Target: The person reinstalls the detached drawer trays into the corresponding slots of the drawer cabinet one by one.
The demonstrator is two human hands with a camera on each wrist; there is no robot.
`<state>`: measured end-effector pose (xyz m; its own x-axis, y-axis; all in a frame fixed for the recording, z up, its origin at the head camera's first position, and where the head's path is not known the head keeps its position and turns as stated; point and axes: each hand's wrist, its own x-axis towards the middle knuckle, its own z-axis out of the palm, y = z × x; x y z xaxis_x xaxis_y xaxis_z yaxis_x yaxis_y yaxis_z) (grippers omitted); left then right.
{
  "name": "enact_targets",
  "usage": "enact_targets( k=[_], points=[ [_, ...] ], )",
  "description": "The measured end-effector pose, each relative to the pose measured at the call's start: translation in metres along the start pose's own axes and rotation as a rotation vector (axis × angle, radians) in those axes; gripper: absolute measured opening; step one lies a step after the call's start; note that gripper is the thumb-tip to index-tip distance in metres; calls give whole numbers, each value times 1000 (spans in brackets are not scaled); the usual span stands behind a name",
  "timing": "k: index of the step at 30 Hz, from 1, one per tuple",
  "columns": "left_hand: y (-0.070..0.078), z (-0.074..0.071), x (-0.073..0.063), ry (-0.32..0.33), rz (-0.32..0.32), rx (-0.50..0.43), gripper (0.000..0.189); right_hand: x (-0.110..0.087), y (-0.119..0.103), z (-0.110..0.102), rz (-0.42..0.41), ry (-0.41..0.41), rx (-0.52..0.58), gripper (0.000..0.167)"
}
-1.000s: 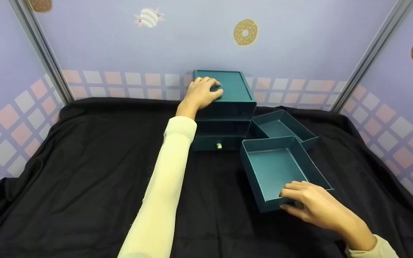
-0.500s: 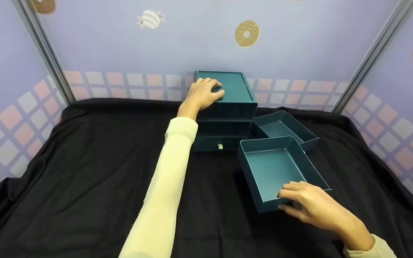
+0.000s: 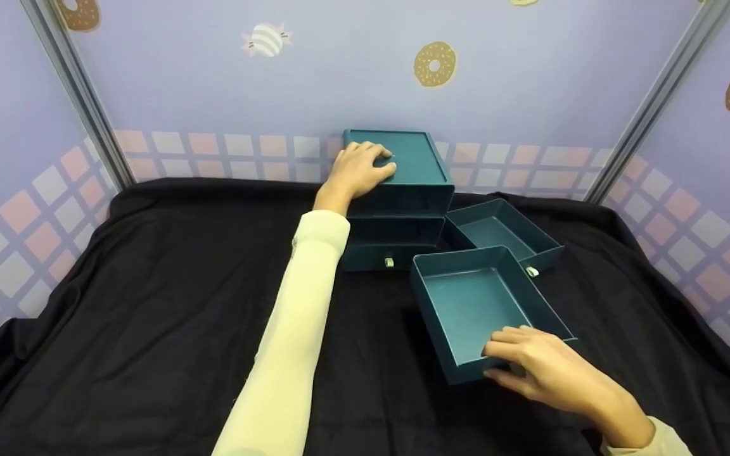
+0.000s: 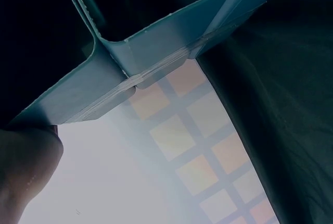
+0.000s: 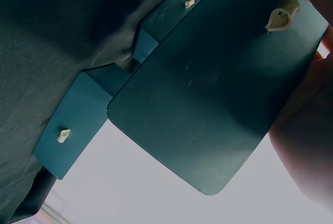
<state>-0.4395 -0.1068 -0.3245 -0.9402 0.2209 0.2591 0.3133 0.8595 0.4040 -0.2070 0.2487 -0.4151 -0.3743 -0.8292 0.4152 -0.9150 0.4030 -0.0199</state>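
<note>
The person's left hand (image 3: 357,168) rests on top of the teal drawer cabinet (image 3: 412,158), thumb spread from the fingers. The right hand (image 3: 539,366) pinches the front wall of a pulled-out drawer (image 3: 471,304), fingers over the rim, thumb outside. This drawer is right of the cabinet's front, open side up, its pull loop (image 5: 282,14) facing the person, long axis slanting away leftward.

High forward-down head view; close wrist views, held drawer (image 3: 473,304) in head and right.
</note>
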Motion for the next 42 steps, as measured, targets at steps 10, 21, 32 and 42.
enact_targets(
  k=[10, 21, 32, 42],
  points=[
    [2, 2, -2, -17, -5, -9, 50, 12, -5, 5, -32, -15, 11, 26],
    [4, -2, -1, 1, -9, -7, 50, 39, -14, 26, -93, -1, 6, 23],
    [2, -2, -2, 2, 1, -14, 50, 55, -20, 29, -116, 7, 18, 22],
    [1, -2, -1, -19, 5, -6, 50, 82, -24, 27, -112, -5, 8, 21]
  ],
)
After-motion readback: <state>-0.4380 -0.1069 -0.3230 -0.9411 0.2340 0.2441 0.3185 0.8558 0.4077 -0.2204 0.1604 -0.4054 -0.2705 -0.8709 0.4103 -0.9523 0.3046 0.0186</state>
